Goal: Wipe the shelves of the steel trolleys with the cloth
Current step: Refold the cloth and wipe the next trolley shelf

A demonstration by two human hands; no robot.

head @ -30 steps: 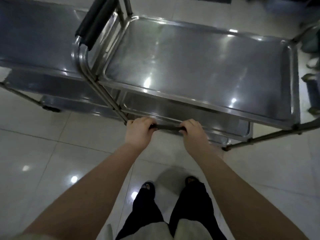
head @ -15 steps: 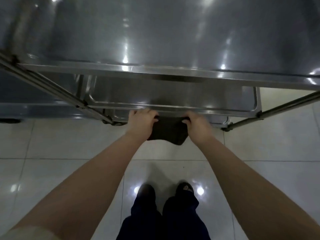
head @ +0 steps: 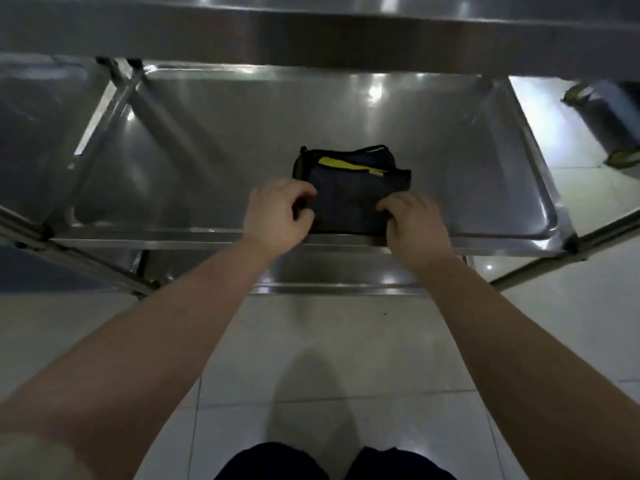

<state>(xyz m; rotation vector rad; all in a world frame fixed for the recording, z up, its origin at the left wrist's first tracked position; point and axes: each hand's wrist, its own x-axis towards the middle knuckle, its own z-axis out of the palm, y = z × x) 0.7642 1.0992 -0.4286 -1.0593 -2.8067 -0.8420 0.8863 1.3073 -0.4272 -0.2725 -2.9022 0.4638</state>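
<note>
Two hands are on the dark cloth (head: 349,194), which lies folded on the middle shelf (head: 207,150) of the steel trolley (head: 311,29), close to the shelf's front rim. My left hand (head: 277,213) pinches the cloth's 7 o'clock corner with curled fingers. My right hand (head: 412,220) grips its 5 o'clock corner. A yellow stripe (head: 343,164) runs along its 12 o'clock edge. A dark bin (head: 609,123) stands on the floor (head: 311,341) at the shelf's 2 o'clock.
</note>
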